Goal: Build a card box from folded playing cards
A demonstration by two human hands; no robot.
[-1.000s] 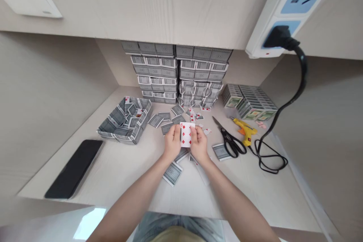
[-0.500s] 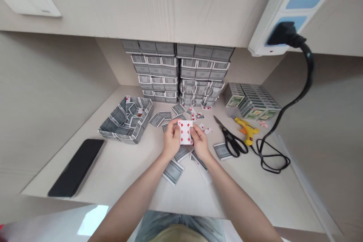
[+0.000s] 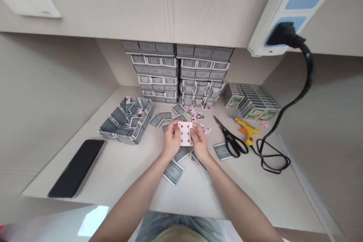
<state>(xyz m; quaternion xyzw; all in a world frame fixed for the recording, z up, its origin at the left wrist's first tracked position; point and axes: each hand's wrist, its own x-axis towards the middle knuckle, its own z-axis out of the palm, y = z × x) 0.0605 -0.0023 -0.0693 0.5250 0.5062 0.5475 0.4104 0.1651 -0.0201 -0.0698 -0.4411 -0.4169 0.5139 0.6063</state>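
A: Starting with the head view: what to notice in hand?

B: Holding the six of diamonds (image 3: 185, 134), face toward the camera, over the middle of the surface (image 3: 116, 170). Pinching the left edge with the left hand (image 3: 171, 139) and the right edge with the right hand (image 3: 200, 141), thumbs in front, fingers partly hidden behind.

A: Any change?

B: Compared with a second ago, drawn clear of the lower right corner with the right thumb, baring the second "6". Compared with half a second ago, hardly moved.

A: Meaning what for the work?

B: Still adjusting the grip, at a guess; not yet set down among the loose cards (image 3: 172, 172). Held well apart from the card box (image 3: 119, 136). Single or layered? Impossible to tell.

A: And to the right?

B: See scissors (image 3: 236, 145) and a yellow glue gun (image 3: 248, 132), both untouched.
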